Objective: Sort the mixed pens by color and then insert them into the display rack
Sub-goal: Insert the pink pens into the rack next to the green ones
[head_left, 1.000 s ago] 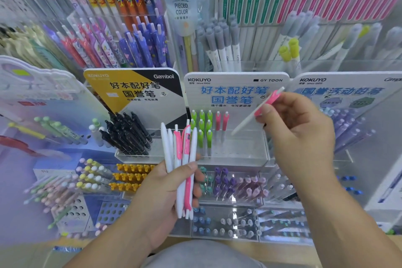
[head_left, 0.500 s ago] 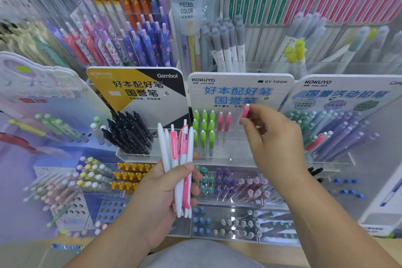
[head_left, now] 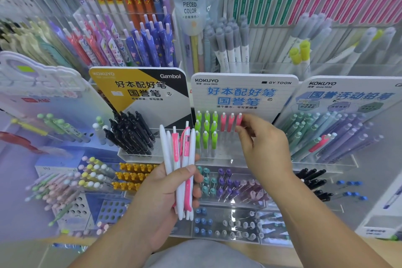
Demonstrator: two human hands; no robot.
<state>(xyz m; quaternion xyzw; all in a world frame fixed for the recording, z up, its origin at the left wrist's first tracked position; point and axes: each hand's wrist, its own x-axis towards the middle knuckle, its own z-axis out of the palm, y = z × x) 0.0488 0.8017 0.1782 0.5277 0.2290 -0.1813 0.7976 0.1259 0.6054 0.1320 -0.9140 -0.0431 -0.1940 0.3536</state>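
Right hand (head_left: 264, 149) is up at the display rack (head_left: 219, 160), fingertips pinching a pink pen (head_left: 239, 119) that stands in the back row. It is third in line beside two other pink pens (head_left: 227, 123), with the green pens (head_left: 206, 129) grouped just to their left. How deep it sits I cannot tell, as the fingers hide its lower part. Left hand (head_left: 161, 191) is wrapped round the bundle of pens (head_left: 183, 172), white barrels with pink clips, held upright in front of the rack. So this looks like the inserting step, with the pink group under way and several left to place. The next move calls for letting go once the pen stands alone. Then draw another from the bundle and find the free hole alongside without knocking the neighbours.
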